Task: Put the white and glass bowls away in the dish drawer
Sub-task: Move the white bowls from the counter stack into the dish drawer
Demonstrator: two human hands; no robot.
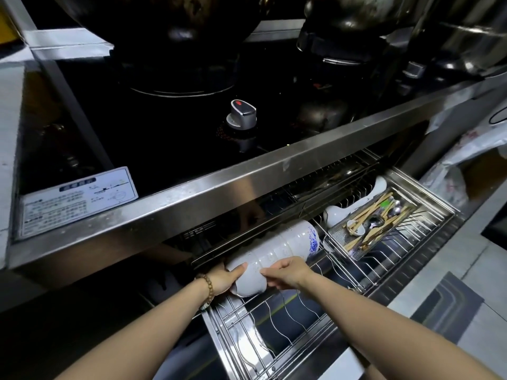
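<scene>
A row of nested white bowls (pixel 277 249) lies on its side in the wire rack of the pulled-out steel dish drawer (pixel 428 272), just under the stove's front edge. The far bowl carries a blue pattern. My left hand (pixel 226 278) grips the near end of the row from the left, with a bead bracelet on that wrist. My right hand (pixel 285 272) holds the same near bowl from the right, fingers over its rim. No glass bowl is distinguishable.
A mesh cutlery basket (pixel 370 229) with chopsticks and spoons sits at the drawer's right, beside a white ladle (pixel 354 205). Above is the black stove top with a silver knob (pixel 241 115) and dark pots. Wire dividers (pixel 288 322) stand in the drawer's near part.
</scene>
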